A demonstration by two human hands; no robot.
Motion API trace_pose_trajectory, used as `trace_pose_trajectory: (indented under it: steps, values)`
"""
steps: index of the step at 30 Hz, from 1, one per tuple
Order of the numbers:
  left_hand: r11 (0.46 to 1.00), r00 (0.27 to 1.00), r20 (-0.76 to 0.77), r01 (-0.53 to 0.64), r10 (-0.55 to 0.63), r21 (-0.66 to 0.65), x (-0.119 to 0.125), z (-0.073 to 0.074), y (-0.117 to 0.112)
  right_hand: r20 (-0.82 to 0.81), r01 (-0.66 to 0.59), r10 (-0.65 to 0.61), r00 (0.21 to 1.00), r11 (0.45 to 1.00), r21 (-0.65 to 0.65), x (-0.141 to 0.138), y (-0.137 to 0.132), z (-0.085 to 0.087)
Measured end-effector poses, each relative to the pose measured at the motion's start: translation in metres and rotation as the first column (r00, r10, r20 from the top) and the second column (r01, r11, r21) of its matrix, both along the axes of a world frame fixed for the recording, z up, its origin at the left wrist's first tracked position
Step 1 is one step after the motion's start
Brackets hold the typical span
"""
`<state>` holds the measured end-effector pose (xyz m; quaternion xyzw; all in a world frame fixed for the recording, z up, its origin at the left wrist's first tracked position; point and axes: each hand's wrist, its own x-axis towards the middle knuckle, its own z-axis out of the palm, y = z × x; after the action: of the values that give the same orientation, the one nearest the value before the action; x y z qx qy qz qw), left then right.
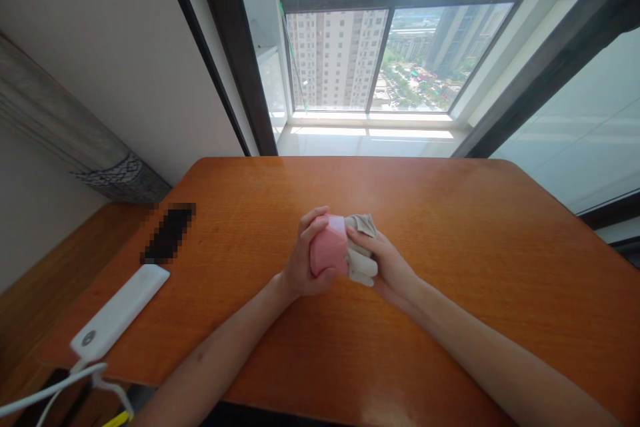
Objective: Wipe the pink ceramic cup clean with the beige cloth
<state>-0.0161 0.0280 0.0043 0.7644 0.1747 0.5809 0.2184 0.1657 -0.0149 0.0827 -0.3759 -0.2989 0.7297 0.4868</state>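
My left hand [307,257] is wrapped round a pink faceted object [329,248], perhaps a cup or small pot; its exact kind does not show. In my right hand [393,263] is a bunched light grey cloth [361,260], pressed against the right side of the pink object. Both hands are held close together above the middle of the wooden table [450,227]. The palm side of each hand and part of the cloth are hidden.
On the table's left side lies a white power strip [123,310] with a white cable [55,388] running off the edge. Beyond it is a dark blurred-out item [169,233]. A window [370,53] stands behind the table, and a curtain [75,120] hangs at left.
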Motion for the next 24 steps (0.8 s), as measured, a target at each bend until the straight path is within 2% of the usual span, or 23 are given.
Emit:
trace_pose_trajectory:
  steps: [2, 4, 5, 6, 7, 9, 10, 11, 12, 13, 14, 16, 17, 18, 19, 21, 23, 24]
  values:
    - [0.999, 0.998, 0.065, 0.025, -0.022, -0.043, 0.002, -0.001, -0.002, 0.074, -0.039, 0.033, 0.997, 0.995, 0.088, 0.002, -0.001, -0.004]
    - [0.996, 0.993, 0.109, 0.052, -0.044, -0.076, 0.005, -0.001, -0.006, 0.233, -0.115, 0.056, 0.971, 0.961, 0.25, 0.005, -0.003, -0.009]
    - [0.991, 0.987, 0.148, 0.074, -0.058, -0.11, 0.007, -0.002, -0.008, 0.334, -0.173, 0.047, 0.941, 0.919, 0.355, 0.007, -0.003, -0.01]
    - [0.98, 0.976, 0.201, 0.112, -0.077, -0.166, 0.008, -0.001, -0.011, 0.434, -0.247, 0.021, 0.901, 0.847, 0.471, 0.009, -0.004, -0.012]
    - [0.957, 0.959, 0.263, 0.166, -0.101, -0.239, 0.009, -0.001, -0.014, 0.523, -0.336, -0.026, 0.852, 0.739, 0.584, 0.011, -0.004, -0.012]
    - [0.862, 0.912, 0.381, 0.314, -0.156, -0.399, 0.01, 0.002, -0.019, 0.638, -0.517, -0.19, 0.747, 0.438, 0.736, 0.014, -0.002, -0.012]
    - [0.796, 0.888, 0.422, 0.386, -0.183, -0.466, 0.01, 0.004, -0.02, 0.659, -0.597, -0.29, 0.694, 0.28, 0.752, 0.016, -0.001, -0.011]
    - [0.731, 0.869, 0.449, 0.442, -0.207, -0.519, 0.01, 0.007, -0.022, 0.661, -0.664, -0.386, 0.644, 0.146, 0.733, 0.017, 0.001, -0.011]
    - [0.673, 0.855, 0.468, 0.483, -0.223, -0.56, 0.01, 0.01, -0.022, 0.65, -0.715, -0.469, 0.598, 0.054, 0.697, 0.018, 0.004, -0.011]
    - [0.628, 0.843, 0.488, 0.51, -0.228, -0.588, 0.011, 0.013, -0.022, 0.634, -0.747, -0.531, 0.563, 0.002, 0.665, 0.02, 0.006, -0.011]
    - [0.597, 0.834, 0.504, 0.526, -0.224, -0.606, 0.011, 0.016, -0.022, 0.622, -0.758, -0.562, 0.546, -0.015, 0.652, 0.02, 0.008, -0.013]
    - [0.563, 0.826, 0.527, 0.537, -0.199, -0.629, 0.013, 0.02, -0.021, 0.611, -0.714, -0.539, 0.58, 0.026, 0.7, 0.021, 0.011, -0.018]
    - [0.563, 0.825, 0.536, 0.533, -0.18, -0.632, 0.014, 0.021, -0.021, 0.604, -0.661, -0.492, 0.626, 0.076, 0.747, 0.021, 0.012, -0.021]
    - [0.576, 0.827, 0.538, 0.522, -0.161, -0.629, 0.015, 0.021, -0.02, 0.593, -0.593, -0.428, 0.682, 0.15, 0.791, 0.02, 0.012, -0.024]
    - [0.601, 0.833, 0.533, 0.504, -0.148, -0.621, 0.016, 0.02, -0.02, 0.571, -0.515, -0.354, 0.74, 0.248, 0.821, 0.018, 0.011, -0.027]
    - [0.673, 0.862, 0.487, 0.445, -0.143, -0.59, 0.017, 0.015, -0.02, 0.496, -0.346, -0.209, 0.843, 0.495, 0.797, 0.014, 0.01, -0.032]
    - [0.763, 0.914, 0.372, 0.354, -0.16, -0.541, 0.015, 0.009, -0.02, 0.359, -0.165, -0.104, 0.927, 0.747, 0.644, 0.011, 0.01, -0.034]
    - [0.814, 0.942, 0.291, 0.299, -0.168, -0.498, 0.013, 0.006, -0.019, 0.268, -0.084, -0.072, 0.961, 0.846, 0.527, 0.01, 0.01, -0.034]
